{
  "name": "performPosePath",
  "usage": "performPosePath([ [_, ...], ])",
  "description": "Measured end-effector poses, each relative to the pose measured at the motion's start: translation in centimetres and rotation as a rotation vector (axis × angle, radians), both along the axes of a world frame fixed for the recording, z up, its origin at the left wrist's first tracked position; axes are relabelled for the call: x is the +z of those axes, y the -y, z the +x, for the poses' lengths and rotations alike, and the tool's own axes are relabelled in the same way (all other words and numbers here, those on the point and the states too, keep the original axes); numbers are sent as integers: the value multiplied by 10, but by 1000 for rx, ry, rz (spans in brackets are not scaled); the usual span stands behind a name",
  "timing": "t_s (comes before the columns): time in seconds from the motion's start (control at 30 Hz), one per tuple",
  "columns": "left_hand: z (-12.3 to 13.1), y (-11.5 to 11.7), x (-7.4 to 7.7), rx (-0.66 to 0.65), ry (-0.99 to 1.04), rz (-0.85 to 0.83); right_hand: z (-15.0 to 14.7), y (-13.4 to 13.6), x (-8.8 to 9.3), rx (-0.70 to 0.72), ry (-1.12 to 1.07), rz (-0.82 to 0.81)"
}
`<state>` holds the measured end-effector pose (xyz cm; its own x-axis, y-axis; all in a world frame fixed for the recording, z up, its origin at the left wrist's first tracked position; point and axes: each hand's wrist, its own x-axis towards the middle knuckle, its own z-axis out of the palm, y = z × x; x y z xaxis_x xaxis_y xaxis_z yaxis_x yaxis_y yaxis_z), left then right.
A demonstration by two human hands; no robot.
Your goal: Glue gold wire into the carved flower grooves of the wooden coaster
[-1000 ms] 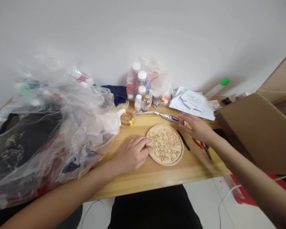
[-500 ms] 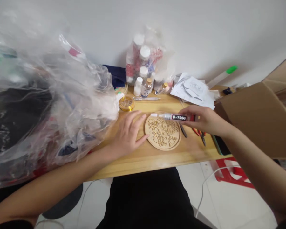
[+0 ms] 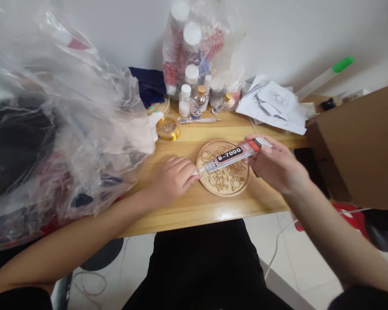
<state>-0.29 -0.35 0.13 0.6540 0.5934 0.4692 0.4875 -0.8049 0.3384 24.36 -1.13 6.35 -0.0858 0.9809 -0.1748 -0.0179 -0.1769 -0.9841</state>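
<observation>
A round carved wooden disc (image 3: 224, 181) lies on the wooden table (image 3: 194, 206) in front of me. My right hand (image 3: 278, 165) is closed round the back end of a B-7000 glue tube (image 3: 228, 156), held slanted over the disc with its nozzle pointing left. My left hand (image 3: 173, 178) rests at the disc's left edge, its fingertips pinched at the tube's nozzle cap.
A big clear plastic bag (image 3: 58, 125) of dark items fills the left of the table. Several small bottles (image 3: 194, 101), a gold wire spool (image 3: 168, 128) and a pen stand behind. Printed papers (image 3: 274, 107) and a cardboard box (image 3: 362, 142) are on the right.
My right hand picked the glue tube off the table and brought it over the disc. My left hand's fingers moved from lying flat to pinching the nozzle tip. The view shifted down.
</observation>
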Motion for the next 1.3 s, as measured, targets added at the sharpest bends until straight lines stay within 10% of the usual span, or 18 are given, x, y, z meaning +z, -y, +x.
performPosePath([
  [0.17, 0, 0, 1, -64, -36, 34, -25, -2, -17, 81, -4, -97],
  [0.57, 2, 0, -9, -211, -181, 36, 24, -27, -31, -79, 158, 179],
  [0.93, 2, -1, -5, -239, -241, 58, 22, -27, -30, -98, -43, -15],
  [1.3, -1, -1, -6, -201, -197, 95, -24, 2, -18, -248, 156, 156],
])
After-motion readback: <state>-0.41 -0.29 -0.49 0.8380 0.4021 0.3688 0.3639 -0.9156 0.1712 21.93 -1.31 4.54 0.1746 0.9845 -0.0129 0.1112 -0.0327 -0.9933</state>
